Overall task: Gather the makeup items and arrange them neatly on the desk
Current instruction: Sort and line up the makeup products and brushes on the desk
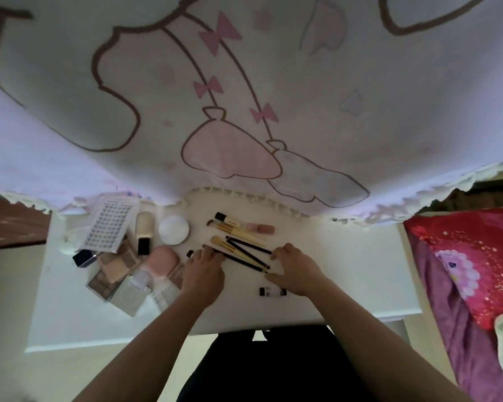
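Left of centre on the white desk [346, 271], palettes [111, 274] lie heaped. The left hand [204, 271] rests flattish fingers on the dark brushes [244, 262], whose long axes slant from far-left to near-right. The right hand [296, 271], fingers curled, touches their right ends; whether it has a grip on them is unclear.

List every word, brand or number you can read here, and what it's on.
Nothing reads clearly.
Gridded card: a short printed heading at its far edge, too blurred to read.
Brushes and palettes: no print visible.
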Demonstrator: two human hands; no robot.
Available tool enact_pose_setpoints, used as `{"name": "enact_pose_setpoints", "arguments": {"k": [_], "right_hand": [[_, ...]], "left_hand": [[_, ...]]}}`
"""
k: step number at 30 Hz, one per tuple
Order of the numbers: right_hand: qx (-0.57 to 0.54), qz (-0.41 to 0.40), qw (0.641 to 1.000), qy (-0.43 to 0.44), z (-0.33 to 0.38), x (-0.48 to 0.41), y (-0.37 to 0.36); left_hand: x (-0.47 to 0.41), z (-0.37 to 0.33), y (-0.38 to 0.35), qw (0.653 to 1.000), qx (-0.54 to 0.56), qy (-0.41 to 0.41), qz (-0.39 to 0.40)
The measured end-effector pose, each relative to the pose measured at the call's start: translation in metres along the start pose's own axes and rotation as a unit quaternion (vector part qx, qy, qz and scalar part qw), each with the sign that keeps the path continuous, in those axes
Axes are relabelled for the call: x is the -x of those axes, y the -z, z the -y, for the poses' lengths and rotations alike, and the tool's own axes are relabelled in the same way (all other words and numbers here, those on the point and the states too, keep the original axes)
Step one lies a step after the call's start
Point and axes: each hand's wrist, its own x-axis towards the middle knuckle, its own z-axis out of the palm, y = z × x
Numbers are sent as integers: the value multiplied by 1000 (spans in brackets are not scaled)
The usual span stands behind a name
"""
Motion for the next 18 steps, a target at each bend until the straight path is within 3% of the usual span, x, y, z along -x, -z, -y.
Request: {"name": "enact_pose_setpoints", "arguments": {"k": [4,7,18], "right_hand": [[79,74,989,99,-15,9,-15],[104,85,981,139,-24,3,-27],[-51,42,995,76,-24,-20,-16]], "left_hand": [[5,-13,-5,996,-31,16,81],[9,-19,-2,992,-46,31,111],[8,-31,23,974,-70,61,207]]}}
